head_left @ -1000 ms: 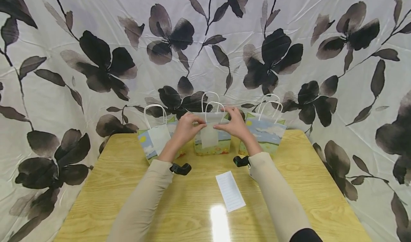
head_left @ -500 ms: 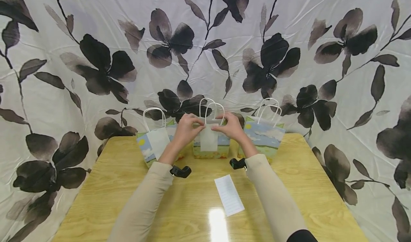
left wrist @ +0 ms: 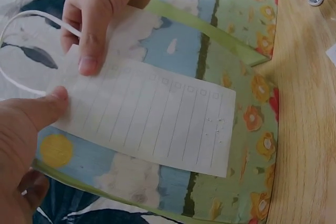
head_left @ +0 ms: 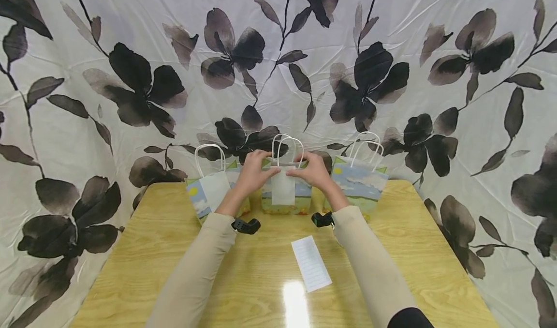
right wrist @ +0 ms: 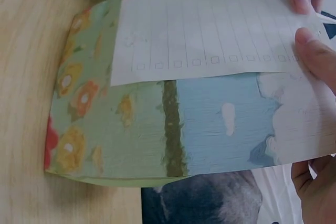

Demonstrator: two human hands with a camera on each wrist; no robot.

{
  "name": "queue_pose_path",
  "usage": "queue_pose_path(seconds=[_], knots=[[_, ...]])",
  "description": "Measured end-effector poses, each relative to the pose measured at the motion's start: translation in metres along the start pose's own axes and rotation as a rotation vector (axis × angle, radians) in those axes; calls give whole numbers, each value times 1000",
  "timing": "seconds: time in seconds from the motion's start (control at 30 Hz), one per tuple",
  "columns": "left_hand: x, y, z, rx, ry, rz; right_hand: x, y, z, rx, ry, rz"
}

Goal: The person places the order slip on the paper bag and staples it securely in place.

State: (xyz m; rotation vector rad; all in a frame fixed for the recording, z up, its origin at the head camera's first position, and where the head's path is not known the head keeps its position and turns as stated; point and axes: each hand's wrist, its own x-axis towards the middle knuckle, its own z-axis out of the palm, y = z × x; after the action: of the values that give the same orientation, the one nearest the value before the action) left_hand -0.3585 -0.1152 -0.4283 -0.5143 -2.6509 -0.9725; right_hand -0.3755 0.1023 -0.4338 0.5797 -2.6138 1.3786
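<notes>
The middle paper gift bag (head_left: 303, 190), printed with sky and flowers, stands upright at the back of the table. A white lined sheet with small checkboxes (left wrist: 152, 114) lies flat against its front, top edge up at the bag's rim. My left hand (head_left: 254, 174) pinches sheet and rim at the upper left, thumb in front, fingers mostly hidden behind. From the other side my right hand (head_left: 314, 170) grips the bag's top edge, its thumb (right wrist: 312, 48) pressing the sheet's upper right corner. Between the hands rise two white twisted handles (head_left: 290, 143).
A similar bag (head_left: 197, 197) stands left with a white sheet (head_left: 215, 188) on its front. Another bag (head_left: 359, 180) is on the right. One loose lined sheet (head_left: 311, 263) lies on the wooden table (head_left: 404, 260). A floral cloth (head_left: 278, 91) hangs behind.
My right hand has come down and closer round the bag's rim. My left fingers have shifted from pinching in front to reaching over the rim. The two handles now stand nearer each other.
</notes>
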Motion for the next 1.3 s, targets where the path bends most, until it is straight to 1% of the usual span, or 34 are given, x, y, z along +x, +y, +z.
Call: queue_pose_path(seconds=[0.13, 0.27, 0.4, 0.53, 0.63, 0.8, 1.0, 1.1, 1.2, 1.3], knots=[[3, -1, 0, -44, -40, -23, 1, 0, -2, -1, -7, -2], [3, 0, -1, -75, -49, -38, -1, 0, -4, 1, -21, -3], [2, 0, 0, -85, -51, -51, -5, 0, -5, 34, -37, 25], [2, 0, 2, -89, -46, -52, -9, 1, -2, 81, -59, 55], [2, -1, 5, -99, -29, -45, -9, 2, 1, 114, -49, 47], [2, -2, 8, -151, -10, -42, -9, 4, 3, 150, -23, 32], [1, -5, 11, -239, 8, -36, -11, 4, 4, 149, -12, 34], [0, -4, 11, -253, -3, -40, -11, 5, 5, 144, -4, 41], [-1, -5, 11, -257, -11, -49, -11, 6, 5, 142, -16, 56], [0, -5, 13, -256, 0, -46, -10, 7, 4, 146, -24, 64]])
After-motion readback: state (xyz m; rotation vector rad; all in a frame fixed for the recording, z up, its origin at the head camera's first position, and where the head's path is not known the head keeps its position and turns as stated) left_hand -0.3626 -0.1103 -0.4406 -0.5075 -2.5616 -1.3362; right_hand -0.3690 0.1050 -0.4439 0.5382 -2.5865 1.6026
